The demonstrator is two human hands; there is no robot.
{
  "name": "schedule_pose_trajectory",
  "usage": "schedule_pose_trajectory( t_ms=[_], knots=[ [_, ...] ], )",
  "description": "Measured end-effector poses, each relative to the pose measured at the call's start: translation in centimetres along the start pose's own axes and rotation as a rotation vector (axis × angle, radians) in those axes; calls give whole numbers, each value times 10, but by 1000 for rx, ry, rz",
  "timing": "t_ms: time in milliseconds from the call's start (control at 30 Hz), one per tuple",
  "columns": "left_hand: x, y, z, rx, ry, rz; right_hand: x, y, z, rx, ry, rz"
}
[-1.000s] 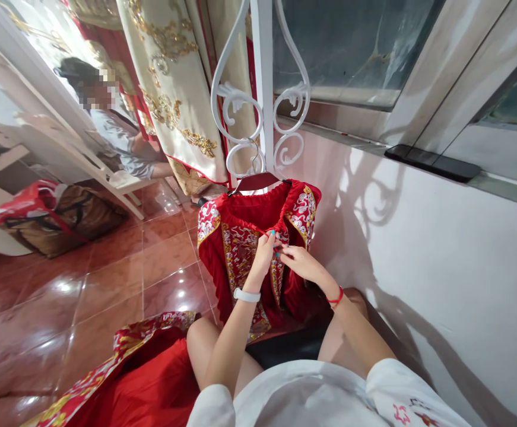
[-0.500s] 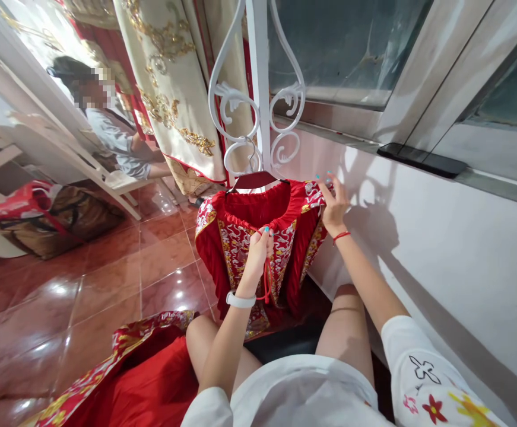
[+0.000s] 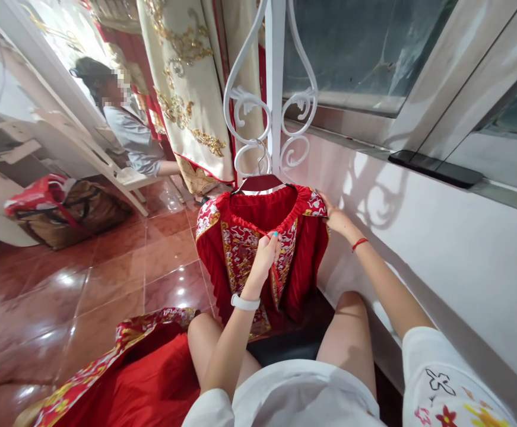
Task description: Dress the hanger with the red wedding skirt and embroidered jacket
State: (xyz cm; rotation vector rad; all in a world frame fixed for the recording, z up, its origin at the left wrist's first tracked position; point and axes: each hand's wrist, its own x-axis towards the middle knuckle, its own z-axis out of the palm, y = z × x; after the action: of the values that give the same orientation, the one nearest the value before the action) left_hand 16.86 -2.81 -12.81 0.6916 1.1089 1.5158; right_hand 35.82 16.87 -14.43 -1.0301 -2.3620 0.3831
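A red embroidered garment (image 3: 240, 249) hangs on a dark hanger (image 3: 258, 181) hooked into a white scrolled metal stand (image 3: 272, 107) in front of me. My left hand (image 3: 265, 256) is closed in a pinch on the garment's front neckline edge. My right hand (image 3: 336, 218) reaches behind the garment's right shoulder and grips the fabric there, fingers partly hidden. I am seated, knees bare, close under the garment.
More red and gold fabric (image 3: 129, 367) lies on the glossy red tile floor (image 3: 84, 279) at my left. A cream and gold robe (image 3: 187, 89) hangs behind the stand. Another person (image 3: 129, 130) sits at the back left near a brown bag (image 3: 75, 213). A white wall and window ledge (image 3: 436, 168) run along the right.
My right hand left the neckline, went up to the garment's right shoulder, then slid down behind it. My left hand stayed pinched at the front collar.
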Motion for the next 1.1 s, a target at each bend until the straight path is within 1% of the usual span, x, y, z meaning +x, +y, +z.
schedule_pose_trajectory(
  t_ms=[33,100,167,200,233,267,367,400,433,500,533,600,667,733,867,933,1000,1100],
  knots=[
    [-1,0,0,-11,-7,4,-6,-10,-2,-39,50,37],
    [-5,-2,1,-52,4,30,-21,-37,-3,-77,231,124],
    [-9,-8,5,-99,54,75,-39,-72,3,8,441,197],
    [-11,-12,8,-112,83,93,-47,-89,9,98,471,230],
    [-13,-17,11,-111,110,103,-53,-106,17,213,409,244],
    [-15,-22,14,-98,136,104,-57,-120,25,342,264,248],
    [-22,-35,17,-40,223,102,-53,-149,48,751,-322,266],
    [-25,-38,17,-32,248,109,-48,-155,53,885,-471,278],
    [-28,-39,16,-34,263,120,-42,-159,56,1016,-573,294],
    [-36,-39,16,-55,250,142,-30,-165,58,1245,-707,342],
    [-40,-39,17,-74,227,147,-24,-168,57,1329,-754,391],
    [-46,-35,20,-121,171,132,-15,-174,54,1443,-808,532],
    [-52,-29,24,-160,125,88,-5,-179,48,1518,-822,664],
    [-56,-21,27,-177,96,52,6,-183,37,1577,-821,731],
    [-68,-6,33,-167,31,23,33,-184,9,1629,-823,778],
    [-73,-6,34,-158,10,11,41,-184,3,1663,-809,798],
    [-76,-11,33,-158,16,0,43,-185,7,1694,-818,804],
    [-73,-23,26,-167,42,-15,41,-187,24,1716,-832,787]
  ],
)
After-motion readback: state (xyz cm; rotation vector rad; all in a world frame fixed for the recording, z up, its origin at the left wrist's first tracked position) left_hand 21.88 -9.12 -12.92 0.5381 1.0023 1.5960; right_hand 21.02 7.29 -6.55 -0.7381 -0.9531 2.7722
